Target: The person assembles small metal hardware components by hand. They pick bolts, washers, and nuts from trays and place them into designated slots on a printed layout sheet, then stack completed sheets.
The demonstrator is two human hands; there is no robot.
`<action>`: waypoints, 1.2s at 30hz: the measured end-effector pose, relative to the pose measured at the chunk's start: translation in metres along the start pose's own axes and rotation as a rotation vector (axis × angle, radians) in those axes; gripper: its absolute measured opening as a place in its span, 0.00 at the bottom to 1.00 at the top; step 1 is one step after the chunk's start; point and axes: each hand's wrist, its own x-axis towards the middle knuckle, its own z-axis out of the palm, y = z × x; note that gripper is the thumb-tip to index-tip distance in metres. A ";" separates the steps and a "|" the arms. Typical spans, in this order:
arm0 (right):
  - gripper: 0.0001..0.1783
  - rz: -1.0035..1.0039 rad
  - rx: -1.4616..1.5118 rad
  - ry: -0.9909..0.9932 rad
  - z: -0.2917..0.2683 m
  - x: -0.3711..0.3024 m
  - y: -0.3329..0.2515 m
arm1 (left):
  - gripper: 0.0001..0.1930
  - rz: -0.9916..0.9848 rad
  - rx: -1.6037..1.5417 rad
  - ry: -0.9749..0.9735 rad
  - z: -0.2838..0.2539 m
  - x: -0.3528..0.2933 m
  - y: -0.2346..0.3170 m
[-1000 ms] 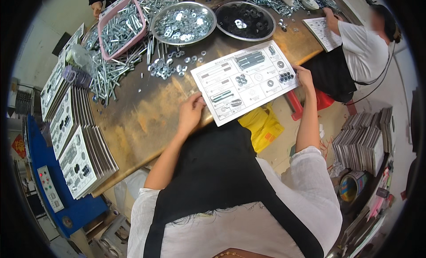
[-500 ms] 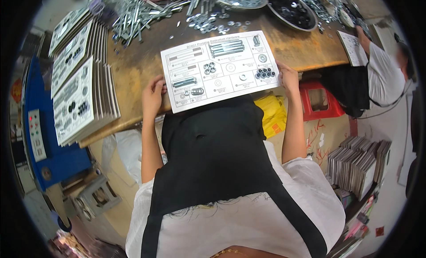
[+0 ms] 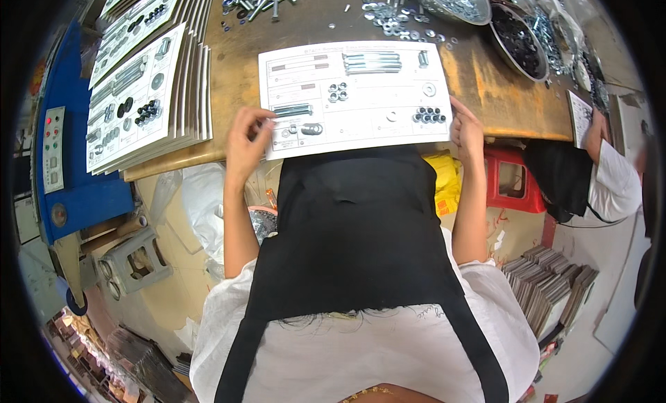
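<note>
Now that the card sits more level at upper centre, it seems steadier: my left hand curls at its left edge, my right hand touches its right, pinch unclear.

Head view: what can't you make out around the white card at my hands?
In the head view:
- White card: its small print is too small and washed out to read.
- The card's underside: hidden, as it faces away from the camera.
- Bowl of silver washers: cut off by the upper edge.
- Co-worker's card: too small and blurred to read.
</note>
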 end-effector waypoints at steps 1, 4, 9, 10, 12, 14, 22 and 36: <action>0.23 -0.002 -0.010 -0.005 0.002 0.000 -0.001 | 0.08 0.006 0.026 -0.081 0.000 -0.005 0.010; 0.24 0.015 0.033 -0.028 0.002 0.001 -0.001 | 0.11 0.121 0.276 -0.132 0.009 -0.008 0.018; 0.25 0.026 0.036 -0.016 0.006 -0.004 -0.006 | 0.09 0.111 0.346 -0.121 0.006 -0.010 0.009; 0.25 0.027 0.031 -0.011 0.007 -0.004 -0.007 | 0.09 0.089 0.342 -0.119 0.005 -0.010 0.008; 0.25 0.029 0.022 0.000 0.009 -0.004 -0.008 | 0.08 0.076 0.327 -0.132 0.004 -0.009 0.008; 0.25 0.025 0.040 -0.027 0.006 -0.002 -0.006 | 0.09 0.087 0.309 -0.157 0.002 -0.007 0.010; 0.25 0.176 1.159 -0.354 -0.016 -0.002 -0.025 | 0.16 0.028 0.111 -0.093 -0.005 -0.007 0.019; 0.24 0.220 1.464 -0.929 0.156 -0.077 -0.076 | 0.11 0.500 0.086 0.000 0.073 0.026 0.163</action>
